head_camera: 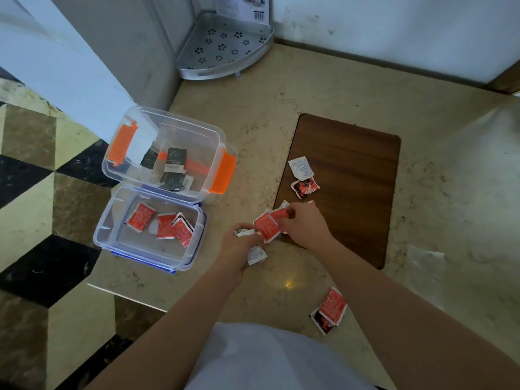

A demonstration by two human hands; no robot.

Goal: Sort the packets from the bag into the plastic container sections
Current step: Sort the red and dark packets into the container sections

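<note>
The red packets [267, 225] are pinched between both hands over the near-left corner of the wooden board [346, 175]. The right hand [305, 225] closes on one red packet; the left hand [239, 249] grips a bunch, white packets among them. The blue-clipped container [197, 249], already holding red packets, lies just left of the left hand, which is nearer; its long axis runs away from the person. The orange-clipped container [225, 153] with dark packets sits beyond. All rests on a marble counter [281, 94] in a wall corner.

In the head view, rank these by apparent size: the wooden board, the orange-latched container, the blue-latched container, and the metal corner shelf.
1. wooden board
2. orange-latched container and blue-latched container: look alike, no ranking.
3. metal corner shelf, though it sits farther away, so unsure.
</note>
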